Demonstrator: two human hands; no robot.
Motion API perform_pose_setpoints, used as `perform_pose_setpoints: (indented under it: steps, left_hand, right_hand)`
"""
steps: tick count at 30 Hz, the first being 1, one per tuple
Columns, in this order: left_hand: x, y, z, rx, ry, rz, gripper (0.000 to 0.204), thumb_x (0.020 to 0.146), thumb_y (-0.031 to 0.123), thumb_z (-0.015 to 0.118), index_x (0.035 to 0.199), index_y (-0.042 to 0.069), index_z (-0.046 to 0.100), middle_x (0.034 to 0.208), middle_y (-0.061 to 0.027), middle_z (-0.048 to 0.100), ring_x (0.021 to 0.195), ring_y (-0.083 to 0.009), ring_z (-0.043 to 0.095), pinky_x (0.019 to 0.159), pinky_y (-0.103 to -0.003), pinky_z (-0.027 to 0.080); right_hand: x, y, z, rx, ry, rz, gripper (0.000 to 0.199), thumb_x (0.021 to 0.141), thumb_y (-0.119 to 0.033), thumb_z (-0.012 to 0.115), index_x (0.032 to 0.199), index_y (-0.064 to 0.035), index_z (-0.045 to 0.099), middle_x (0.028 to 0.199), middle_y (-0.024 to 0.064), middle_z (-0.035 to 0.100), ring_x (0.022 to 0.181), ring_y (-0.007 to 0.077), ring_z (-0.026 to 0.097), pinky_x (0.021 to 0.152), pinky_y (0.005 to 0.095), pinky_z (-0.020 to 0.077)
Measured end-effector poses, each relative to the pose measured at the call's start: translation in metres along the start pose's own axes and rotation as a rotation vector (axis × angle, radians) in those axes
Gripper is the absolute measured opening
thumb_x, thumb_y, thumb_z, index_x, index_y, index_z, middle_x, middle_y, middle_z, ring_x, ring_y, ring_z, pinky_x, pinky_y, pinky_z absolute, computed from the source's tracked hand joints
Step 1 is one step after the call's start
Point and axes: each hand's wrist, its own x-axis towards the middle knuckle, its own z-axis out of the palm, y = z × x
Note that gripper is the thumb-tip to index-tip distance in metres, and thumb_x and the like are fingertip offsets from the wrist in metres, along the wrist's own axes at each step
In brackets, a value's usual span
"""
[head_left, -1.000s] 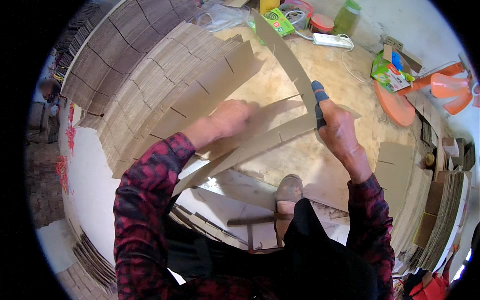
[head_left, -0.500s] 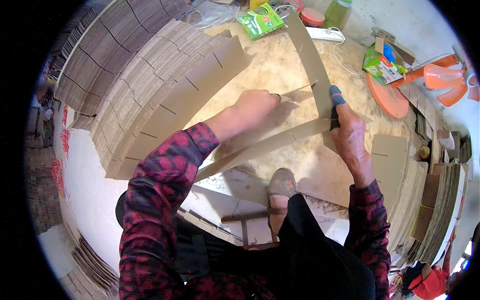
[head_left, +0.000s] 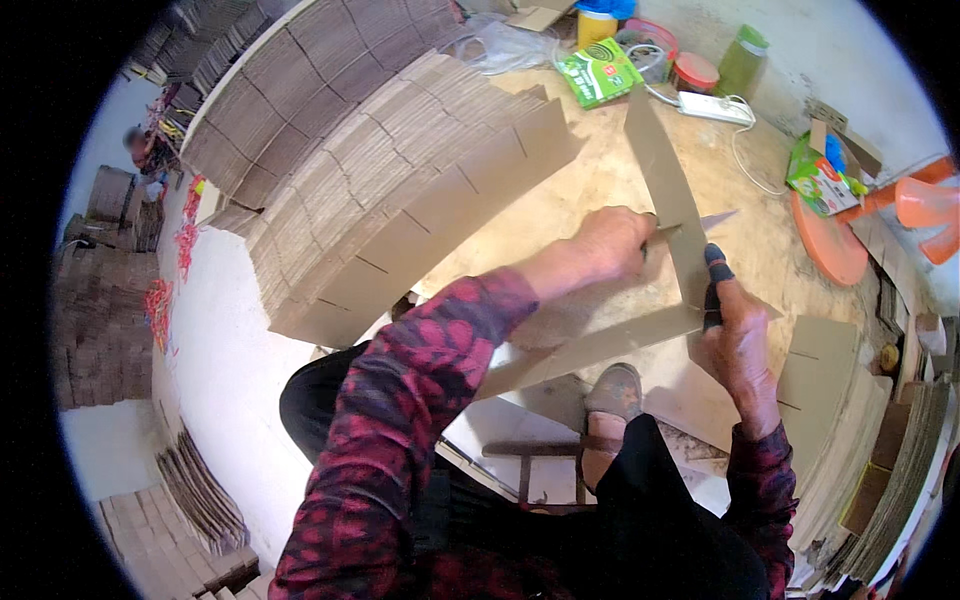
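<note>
My right hand, with dark wrappings on its fingers, grips a long cardboard strip that stands on edge. A second cardboard strip meets it near those fingers and runs toward my lap. My left hand is closed in a pinch close to the standing strip's left face. From its fingertips a thin piece, seen nearly edge-on, reaches the strip, and a pointed grey end shows on the far side. It looks like another cardboard strip, mostly hidden by the hand.
Stacked slotted cardboard strips stand at the left, and more cardboard lies at the right. Along the back are a green box, a white power strip and an orange fan. A person is at the far left.
The view has shifted, so the scene sits further right and lower. My left hand has come closer to the standing strip, and the thin piece now shows beyond it. My right hand keeps its grip.
</note>
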Motion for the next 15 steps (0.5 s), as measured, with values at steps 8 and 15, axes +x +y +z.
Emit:
perform_pose_setpoints:
  steps: [8, 15]
  left_hand:
    - [-0.015, -0.039, -0.023, -0.116, 0.099, -0.063, 0.048, 0.075, 0.034, 0.07, 0.111, 0.003, 0.058, 0.105, -0.0214, 0.062, 0.1, -0.0372, 0.058, 0.088, -0.045, 0.046]
    - [-0.062, -0.181, -0.105, 0.835, 0.338, -0.153, 0.037, 0.071, 0.022, 0.076, 0.094, 0.002, 0.055, 0.101, -0.0185, 0.057, 0.103, -0.0355, 0.053, 0.086, -0.042, 0.043]
  right_hand:
    - [-0.002, 0.039, 0.027, 0.2, -0.119, 0.202, 0.044, 0.077, 0.004, 0.056, 0.12, -0.0019, 0.054, 0.078, 0.0262, 0.061, 0.072, 0.0429, 0.061, 0.062, 0.0458, 0.0477]
    - [0.027, 0.058, 0.065, -0.094, -0.313, 0.065, 0.078, 0.075, 0.001, 0.052, 0.146, -0.0104, 0.022, 0.077, 0.0244, 0.061, 0.072, 0.0433, 0.059, 0.064, 0.0512, 0.045]
